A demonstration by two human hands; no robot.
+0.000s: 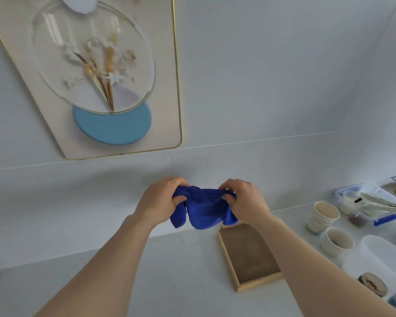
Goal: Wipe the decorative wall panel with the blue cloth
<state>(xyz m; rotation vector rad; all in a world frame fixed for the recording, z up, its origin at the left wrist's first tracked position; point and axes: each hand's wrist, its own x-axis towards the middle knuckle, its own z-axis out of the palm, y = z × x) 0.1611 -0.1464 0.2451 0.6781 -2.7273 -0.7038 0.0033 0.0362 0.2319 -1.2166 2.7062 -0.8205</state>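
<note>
The decorative wall panel hangs on the white wall at the upper left. It is beige with a thin gold frame, a clear oval dome over dried flowers and a light blue disc below. A crumpled blue cloth hangs between both hands, well below and to the right of the panel. My left hand pinches the cloth's left end. My right hand pinches its right end. The cloth is held in the air above the white counter and touches neither wall nor panel.
A shallow wooden tray lies on the white counter just under the cloth. To the right stand two paper cups, a clear plastic box with utensils, a white lid and a small dish.
</note>
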